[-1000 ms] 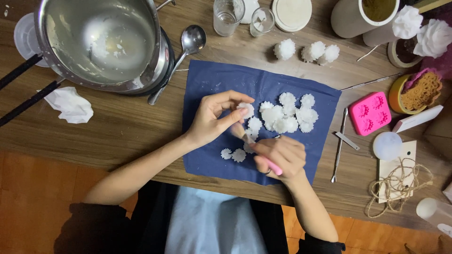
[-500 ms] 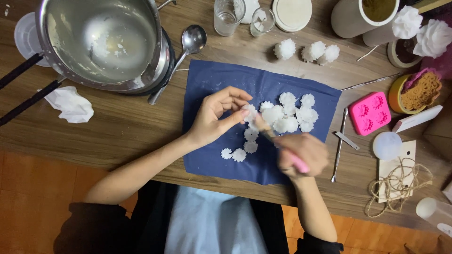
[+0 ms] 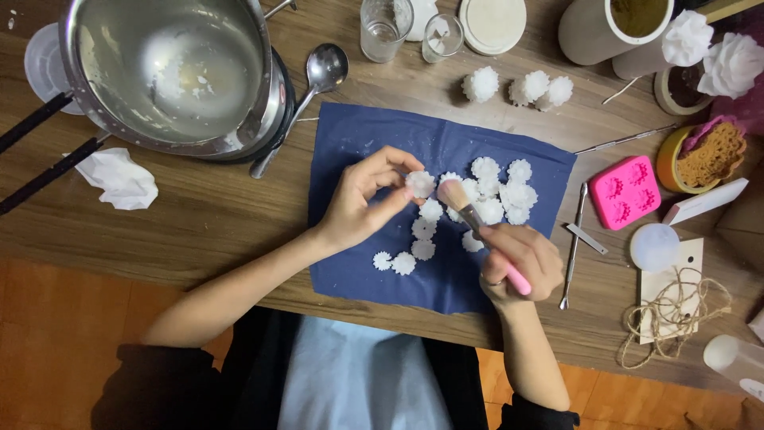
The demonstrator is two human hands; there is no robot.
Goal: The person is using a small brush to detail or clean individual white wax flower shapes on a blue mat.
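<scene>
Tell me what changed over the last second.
The right hand swung out to the right with the brush, then came back so the bristles sit beside the white flower pinched in the left hand. The left hand kept its grip and place. The flowers on the blue cloth, the bowl and the pink mould did not move.

Small white flower piece (image 3: 419, 184) touched by pink-handled brush (image 3: 477, 229).
</scene>
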